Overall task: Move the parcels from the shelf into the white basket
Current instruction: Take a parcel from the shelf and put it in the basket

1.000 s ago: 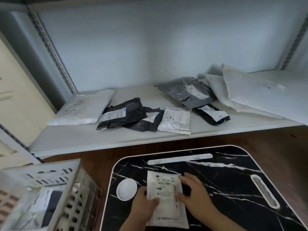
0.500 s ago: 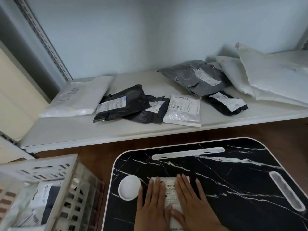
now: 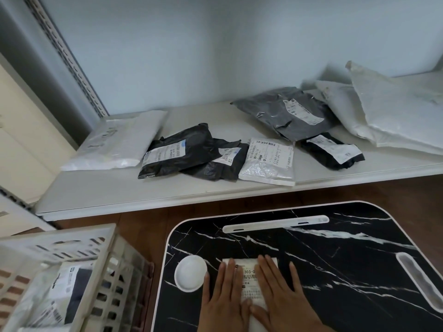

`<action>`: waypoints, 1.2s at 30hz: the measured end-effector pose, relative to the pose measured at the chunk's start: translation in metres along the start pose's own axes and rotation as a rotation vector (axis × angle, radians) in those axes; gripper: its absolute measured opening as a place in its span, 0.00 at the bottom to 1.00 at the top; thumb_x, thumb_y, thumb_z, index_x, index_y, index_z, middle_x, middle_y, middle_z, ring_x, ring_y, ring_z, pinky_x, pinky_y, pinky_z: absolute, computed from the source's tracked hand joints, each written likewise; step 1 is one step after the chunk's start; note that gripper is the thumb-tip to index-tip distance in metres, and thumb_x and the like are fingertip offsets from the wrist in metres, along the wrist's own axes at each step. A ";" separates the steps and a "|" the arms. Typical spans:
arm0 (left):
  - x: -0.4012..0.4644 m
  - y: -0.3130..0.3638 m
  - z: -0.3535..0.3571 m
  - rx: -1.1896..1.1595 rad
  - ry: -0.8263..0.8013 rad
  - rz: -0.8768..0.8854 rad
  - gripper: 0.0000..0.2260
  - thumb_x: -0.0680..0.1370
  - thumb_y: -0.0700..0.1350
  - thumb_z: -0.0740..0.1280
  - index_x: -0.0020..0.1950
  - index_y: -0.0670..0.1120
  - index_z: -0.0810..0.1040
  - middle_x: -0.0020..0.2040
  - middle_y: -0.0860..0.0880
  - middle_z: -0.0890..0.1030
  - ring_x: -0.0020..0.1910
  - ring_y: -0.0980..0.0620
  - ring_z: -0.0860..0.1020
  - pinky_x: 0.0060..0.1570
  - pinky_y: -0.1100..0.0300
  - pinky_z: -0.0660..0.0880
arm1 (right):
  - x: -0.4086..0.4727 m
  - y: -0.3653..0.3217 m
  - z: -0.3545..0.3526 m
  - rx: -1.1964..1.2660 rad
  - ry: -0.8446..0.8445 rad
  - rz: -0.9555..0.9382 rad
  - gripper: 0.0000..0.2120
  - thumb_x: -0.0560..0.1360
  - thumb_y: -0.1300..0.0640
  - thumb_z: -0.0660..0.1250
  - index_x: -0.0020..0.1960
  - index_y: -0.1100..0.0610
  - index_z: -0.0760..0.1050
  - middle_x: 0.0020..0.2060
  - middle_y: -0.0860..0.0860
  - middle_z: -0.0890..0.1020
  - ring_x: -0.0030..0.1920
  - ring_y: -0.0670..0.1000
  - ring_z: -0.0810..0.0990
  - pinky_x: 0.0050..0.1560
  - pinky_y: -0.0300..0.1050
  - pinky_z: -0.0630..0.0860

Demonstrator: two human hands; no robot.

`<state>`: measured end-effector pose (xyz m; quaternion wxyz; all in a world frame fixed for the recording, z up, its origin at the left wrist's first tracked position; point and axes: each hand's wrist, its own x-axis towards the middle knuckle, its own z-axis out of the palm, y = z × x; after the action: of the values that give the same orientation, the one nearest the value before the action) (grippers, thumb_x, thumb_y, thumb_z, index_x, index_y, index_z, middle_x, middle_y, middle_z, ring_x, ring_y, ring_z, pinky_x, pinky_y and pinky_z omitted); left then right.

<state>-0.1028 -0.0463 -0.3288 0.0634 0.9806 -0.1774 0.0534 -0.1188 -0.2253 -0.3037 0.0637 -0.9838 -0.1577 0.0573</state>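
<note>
Parcel (image 3: 249,281) flat on near surface (image 3: 335,259), long axis near-far, under both flat hands: left (image 3: 221,300), right (image 3: 279,298), fingers straight, no grip closed. White basket (image 3: 72,243) lies left; left hand nearer.

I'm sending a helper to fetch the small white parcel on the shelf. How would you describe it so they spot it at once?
On the white shelf, look near the front edge, around the middle. The small white parcel lies flat between a crumpled black bag and a small black parcel; it alone is pale and flat, its printed label across the far end.
</note>
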 end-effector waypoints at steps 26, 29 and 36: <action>-0.019 -0.133 -0.207 -1.226 -0.222 -0.721 0.25 0.73 0.38 0.71 0.65 0.51 0.66 0.56 0.51 0.79 0.54 0.47 0.80 0.52 0.51 0.80 | 0.098 -0.160 -0.140 0.958 -0.031 0.264 0.07 0.78 0.53 0.66 0.52 0.53 0.80 0.44 0.48 0.83 0.43 0.46 0.80 0.37 0.38 0.72; -0.050 -0.192 -0.222 -1.276 -0.015 -0.796 0.20 0.75 0.38 0.70 0.63 0.48 0.69 0.57 0.47 0.79 0.51 0.46 0.81 0.43 0.53 0.82 | 0.125 -0.218 -0.146 0.822 -0.059 0.108 0.07 0.78 0.52 0.64 0.52 0.54 0.77 0.45 0.47 0.82 0.44 0.46 0.79 0.39 0.37 0.72; -0.144 -0.310 -0.182 -1.441 0.412 -1.432 0.05 0.79 0.34 0.61 0.51 0.43 0.74 0.44 0.40 0.81 0.34 0.43 0.80 0.23 0.59 0.75 | 0.158 -0.312 -0.116 0.358 -0.085 -0.166 0.11 0.78 0.50 0.64 0.59 0.50 0.72 0.51 0.47 0.79 0.50 0.47 0.78 0.50 0.43 0.76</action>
<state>-0.1424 0.3167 -0.2000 0.6811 0.5577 0.4716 0.0512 -0.0488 0.1066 -0.1595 0.2352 -0.9371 -0.2283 0.1204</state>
